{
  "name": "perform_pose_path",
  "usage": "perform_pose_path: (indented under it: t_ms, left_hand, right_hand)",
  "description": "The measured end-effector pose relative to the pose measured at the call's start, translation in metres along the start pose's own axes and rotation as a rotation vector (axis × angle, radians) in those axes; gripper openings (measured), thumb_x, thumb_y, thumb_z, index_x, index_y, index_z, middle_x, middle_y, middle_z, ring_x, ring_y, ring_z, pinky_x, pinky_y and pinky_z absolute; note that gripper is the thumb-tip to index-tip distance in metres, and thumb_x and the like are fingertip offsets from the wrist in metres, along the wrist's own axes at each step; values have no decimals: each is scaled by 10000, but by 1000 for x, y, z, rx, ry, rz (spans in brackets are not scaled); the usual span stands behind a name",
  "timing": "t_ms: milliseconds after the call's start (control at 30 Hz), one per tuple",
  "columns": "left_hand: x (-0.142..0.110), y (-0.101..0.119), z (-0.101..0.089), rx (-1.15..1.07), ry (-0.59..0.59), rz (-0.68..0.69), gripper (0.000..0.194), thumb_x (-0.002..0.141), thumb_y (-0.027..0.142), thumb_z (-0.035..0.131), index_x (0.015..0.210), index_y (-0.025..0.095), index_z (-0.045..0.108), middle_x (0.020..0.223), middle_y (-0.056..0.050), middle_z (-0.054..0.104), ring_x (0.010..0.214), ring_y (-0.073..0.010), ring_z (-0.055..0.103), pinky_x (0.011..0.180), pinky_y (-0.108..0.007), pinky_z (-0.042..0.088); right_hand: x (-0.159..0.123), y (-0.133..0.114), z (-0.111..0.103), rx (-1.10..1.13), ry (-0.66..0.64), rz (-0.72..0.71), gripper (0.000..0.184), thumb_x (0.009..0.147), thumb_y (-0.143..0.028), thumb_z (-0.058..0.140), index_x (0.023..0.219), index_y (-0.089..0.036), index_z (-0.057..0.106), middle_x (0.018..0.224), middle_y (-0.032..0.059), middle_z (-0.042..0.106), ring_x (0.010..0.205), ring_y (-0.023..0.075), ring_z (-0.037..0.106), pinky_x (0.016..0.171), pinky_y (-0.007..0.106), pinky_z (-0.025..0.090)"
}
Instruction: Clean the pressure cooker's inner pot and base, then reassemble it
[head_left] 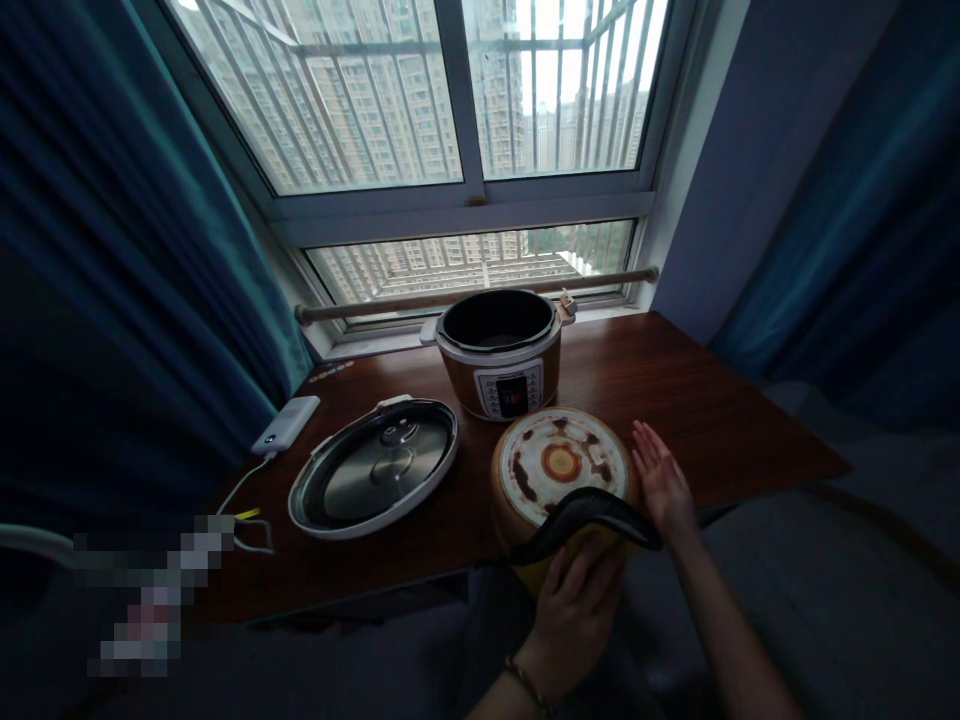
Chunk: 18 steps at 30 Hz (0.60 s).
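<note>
An upturned round pot (561, 462) sits at the near edge of the tabletop (720, 405), its base facing up; from here I can't tell whether it rests fully on the wood. The pale base is badly marked, with dark brown patches around it and a rusty ring at its middle, while the curved side is a golden tan. Over its near side bends a cloth (596, 510), black above and yellow below, and the left hand (577, 600) has its grip closed on the yellow part, a beaded bracelet (527, 686) at the wrist. The right hand (664, 485) is spread wide, fingers straight, along the right side of the pot.

Just behind the pot stands a round cooker (457, 375), tan with white trim, its inside black and its front panel dark. Left of the pot lies an oval-looking lid (375, 470), shiny metal side up within a white rim; farther left is a white box (286, 425) with a cable (247, 480). The tabletop is glossy reddish-brown wood. Well beyond the pot are a barred window (375, 120), tower blocks outside, and heavy blue curtains (187, 180) either side of this dim room.
</note>
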<state>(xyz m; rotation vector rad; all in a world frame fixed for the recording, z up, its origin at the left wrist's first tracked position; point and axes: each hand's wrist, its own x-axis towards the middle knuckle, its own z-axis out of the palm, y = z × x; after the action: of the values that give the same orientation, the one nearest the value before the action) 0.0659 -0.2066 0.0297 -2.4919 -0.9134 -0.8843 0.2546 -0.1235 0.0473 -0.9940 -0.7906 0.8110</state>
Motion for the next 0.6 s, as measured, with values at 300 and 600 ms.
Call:
perform_pose_path:
  t_ms: [300, 600]
  left_hand:
    - [11, -4, -33, -577, 76, -223, 425, 831, 117, 413, 1244, 199, 472, 1245, -63, 561, 1221, -200, 439, 1016, -369, 363]
    - [28, -89, -39, -451, 119, -955, 573, 800, 334, 579, 1306, 179, 361, 1352, -139, 392, 1267, -281, 333, 1047, -500, 282]
  right_hand:
    - [-131, -25, -4, -851, -266, -678, 343, 829, -138, 476, 1148, -254, 530, 928, 68, 616, 881, 221, 578, 763, 385, 467]
    - [-134, 22, 29, -1129, -129, -575, 698, 769, -412, 600, 1376, -244, 299, 1447, 162, 173, 1305, 438, 148, 914, 691, 297]
